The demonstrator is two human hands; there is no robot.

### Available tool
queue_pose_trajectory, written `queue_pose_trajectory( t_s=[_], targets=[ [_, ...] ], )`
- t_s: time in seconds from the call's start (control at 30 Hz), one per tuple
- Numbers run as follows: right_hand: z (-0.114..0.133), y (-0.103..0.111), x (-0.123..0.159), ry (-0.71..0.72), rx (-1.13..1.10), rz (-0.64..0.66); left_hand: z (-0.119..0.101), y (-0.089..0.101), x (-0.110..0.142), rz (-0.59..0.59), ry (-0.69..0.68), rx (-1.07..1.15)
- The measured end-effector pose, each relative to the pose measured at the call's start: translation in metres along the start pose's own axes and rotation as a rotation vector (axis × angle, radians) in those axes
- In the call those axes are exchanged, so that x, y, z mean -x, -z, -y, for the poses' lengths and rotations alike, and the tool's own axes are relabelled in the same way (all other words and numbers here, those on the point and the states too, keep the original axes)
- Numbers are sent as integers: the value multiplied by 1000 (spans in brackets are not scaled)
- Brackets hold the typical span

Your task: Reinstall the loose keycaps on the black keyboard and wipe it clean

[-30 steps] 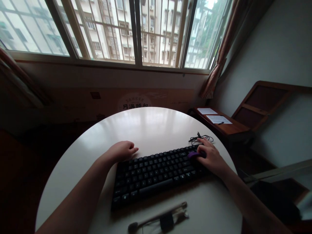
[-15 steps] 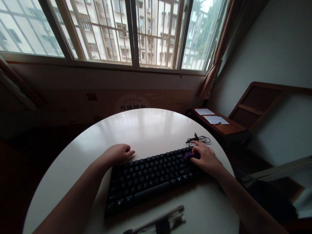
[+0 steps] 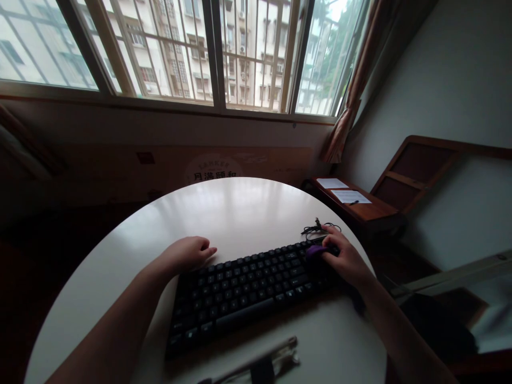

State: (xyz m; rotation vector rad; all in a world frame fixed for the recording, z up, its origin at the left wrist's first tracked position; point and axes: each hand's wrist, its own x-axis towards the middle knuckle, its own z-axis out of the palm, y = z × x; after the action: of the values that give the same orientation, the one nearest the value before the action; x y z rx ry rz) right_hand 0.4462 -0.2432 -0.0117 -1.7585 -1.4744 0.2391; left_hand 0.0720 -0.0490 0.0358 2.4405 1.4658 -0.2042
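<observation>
A black keyboard (image 3: 248, 290) lies slightly slanted on the round white table. By its far left corner rests my left hand (image 3: 194, 252), its fingers curled in like a loose fist and one digit sticking out to the right; nothing shows in it. At the keyboard's right end, my right hand (image 3: 344, 256) pinches a purple cloth (image 3: 316, 252) against the keys. The rest of the cloth is hidden under the fingers. A coiled black cable (image 3: 314, 230) lies just beyond this hand, close to the fingertips.
Near the front of the round table (image 3: 132, 240) lies a blurred metallic tool with a dark part (image 3: 262, 370). On the right, a low wooden bench (image 3: 376, 210) holds paper sheets (image 3: 352, 196) and a pen (image 3: 354, 202). A barred window (image 3: 218, 64) and curtain (image 3: 340, 128) stand behind.
My right hand has shifted a little to the right along the keyboard with the purple cloth, and more of the cloth shows. My left hand stays by the far left corner.
</observation>
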Motion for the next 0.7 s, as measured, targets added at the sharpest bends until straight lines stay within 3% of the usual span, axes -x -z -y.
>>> queue_pose_trajectory(
  t_s=[0.23,0.7],
  targets=[
    [5,-7,-1,1,215,79,1,0,-1,-7,-4,-20],
    [3,-11,0,42,251,43,0,-1,0,-17,-4,-18]
  ],
)
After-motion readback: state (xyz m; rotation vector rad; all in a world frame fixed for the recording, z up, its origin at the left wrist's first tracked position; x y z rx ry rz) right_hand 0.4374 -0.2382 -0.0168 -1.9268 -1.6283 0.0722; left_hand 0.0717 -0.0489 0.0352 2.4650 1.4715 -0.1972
